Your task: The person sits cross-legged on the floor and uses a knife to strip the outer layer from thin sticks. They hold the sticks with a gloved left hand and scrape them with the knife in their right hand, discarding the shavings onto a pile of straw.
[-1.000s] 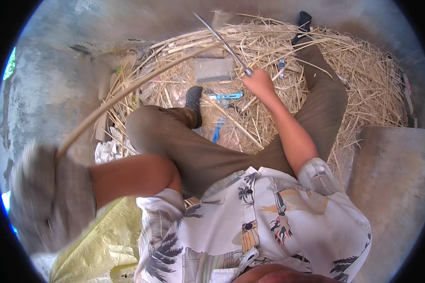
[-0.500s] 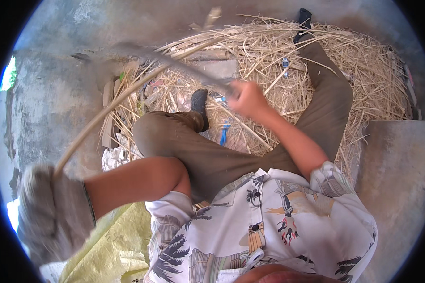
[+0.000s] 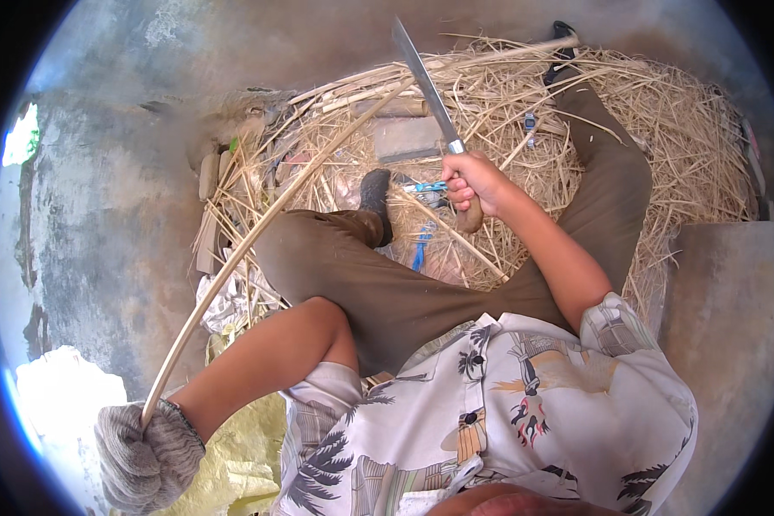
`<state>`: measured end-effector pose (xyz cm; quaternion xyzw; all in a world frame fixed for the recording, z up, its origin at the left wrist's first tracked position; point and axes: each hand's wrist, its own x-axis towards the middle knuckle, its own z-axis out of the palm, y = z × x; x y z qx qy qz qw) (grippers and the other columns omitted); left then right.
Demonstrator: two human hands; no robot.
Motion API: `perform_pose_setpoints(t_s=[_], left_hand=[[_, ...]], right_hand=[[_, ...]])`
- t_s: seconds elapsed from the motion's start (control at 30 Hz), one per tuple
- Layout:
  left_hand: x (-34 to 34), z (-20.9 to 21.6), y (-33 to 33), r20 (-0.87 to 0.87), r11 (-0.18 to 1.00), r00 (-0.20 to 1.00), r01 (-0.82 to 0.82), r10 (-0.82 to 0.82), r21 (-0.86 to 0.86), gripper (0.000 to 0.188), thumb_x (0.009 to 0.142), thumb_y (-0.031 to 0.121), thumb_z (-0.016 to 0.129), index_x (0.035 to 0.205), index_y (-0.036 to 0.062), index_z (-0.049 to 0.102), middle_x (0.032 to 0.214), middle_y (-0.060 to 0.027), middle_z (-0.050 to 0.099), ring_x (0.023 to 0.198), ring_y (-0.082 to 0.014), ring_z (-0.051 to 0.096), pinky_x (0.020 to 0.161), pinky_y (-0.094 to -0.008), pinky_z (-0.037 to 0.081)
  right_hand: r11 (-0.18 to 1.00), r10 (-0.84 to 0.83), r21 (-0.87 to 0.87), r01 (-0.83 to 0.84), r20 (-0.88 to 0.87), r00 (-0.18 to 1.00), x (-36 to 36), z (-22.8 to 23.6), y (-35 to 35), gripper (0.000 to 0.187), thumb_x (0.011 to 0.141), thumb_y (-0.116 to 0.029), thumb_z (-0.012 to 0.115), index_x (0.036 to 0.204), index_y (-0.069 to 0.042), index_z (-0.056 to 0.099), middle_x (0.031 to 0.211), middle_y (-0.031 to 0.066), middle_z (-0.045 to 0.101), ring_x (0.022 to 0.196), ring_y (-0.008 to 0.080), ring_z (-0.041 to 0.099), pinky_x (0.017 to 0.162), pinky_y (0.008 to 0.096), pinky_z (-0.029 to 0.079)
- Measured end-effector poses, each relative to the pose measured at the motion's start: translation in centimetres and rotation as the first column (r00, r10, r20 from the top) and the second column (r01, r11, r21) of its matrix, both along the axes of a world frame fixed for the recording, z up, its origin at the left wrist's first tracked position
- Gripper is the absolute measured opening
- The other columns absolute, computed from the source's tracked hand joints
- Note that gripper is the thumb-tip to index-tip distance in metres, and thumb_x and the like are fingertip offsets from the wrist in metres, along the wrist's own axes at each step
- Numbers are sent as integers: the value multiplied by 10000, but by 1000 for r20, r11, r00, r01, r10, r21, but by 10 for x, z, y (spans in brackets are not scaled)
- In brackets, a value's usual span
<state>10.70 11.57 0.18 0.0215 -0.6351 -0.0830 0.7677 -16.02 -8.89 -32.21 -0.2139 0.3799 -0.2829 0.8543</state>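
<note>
My left hand [image 3: 146, 456], in a grey knitted glove, is closed around the near end of a long pale cane [image 3: 262, 228] at the lower left. The cane slants up and away over my bent left leg toward the straw. My bare right hand [image 3: 477, 185] grips a long knife [image 3: 434, 90] by its wooden handle, out in front of my body. The blade points away and slightly left, its tip high at the top of the view. In the picture the blade crosses the cane's far part; I cannot tell whether they touch.
Loose pale strips [image 3: 679, 155] cover the floor around my outstretched right leg [image 3: 611, 181]. A grey block [image 3: 407, 138], a wristwatch [image 3: 530, 127] and a blue strap [image 3: 422, 245] lie among them. A yellowish sack [image 3: 245, 447] is beside my left side; a weathered wall [image 3: 103, 224] rises at left.
The knife has swung from pointing left to pointing away, and its blur is gone. My left hand has moved down and a little right with the cane, whose far part now lies farther right.
</note>
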Motion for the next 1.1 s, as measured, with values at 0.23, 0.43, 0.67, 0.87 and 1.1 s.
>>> perform_pose_setpoints(t_s=[0.23,0.43,0.67,0.87,1.1], left_hand=[[9,9,17,-26,971,973,-231,229,-64,375,833,44,584,516,173,432,442,89,423,351,-29,340,391,-196,218],[16,8,17,-143,857,884,-466,445,-219,381,833,12,568,514,160,423,454,77,442,357,-35,348,398,-207,202],[45,-9,-43,379,863,787,-499,487,-71,358,849,120,559,513,144,438,461,39,418,367,-79,321,388,-251,190],[-7,-40,-169,-138,849,953,304,-270,432,679,881,760,471,527,182,507,459,11,410,367,-120,301,389,-250,233],[-29,-104,-249,-321,850,908,-68,270,522,719,902,787,430,542,164,449,474,2,408,412,-135,346,394,-289,274]], right_hand=[[333,-500,-864,-378,-502,706,3,9,8,188,770,-164,670,837,11,663,647,141,645,541,217,624,537,369,492],[888,-458,-198,416,-478,750,-66,-112,-73,141,800,-129,627,717,-40,555,551,16,490,409,160,431,407,321,379],[878,-430,-363,312,-311,848,-36,-31,-46,302,884,-258,726,734,-81,533,547,-9,495,421,81,445,394,258,363],[731,-489,-667,144,-364,793,-7,-40,-24,374,897,-348,750,746,-75,545,558,-8,521,414,85,476,400,259,407],[924,-199,-381,21,-433,879,20,-56,1,274,855,-180,673,655,-60,528,518,11,500,394,115,465,379,293,374]])
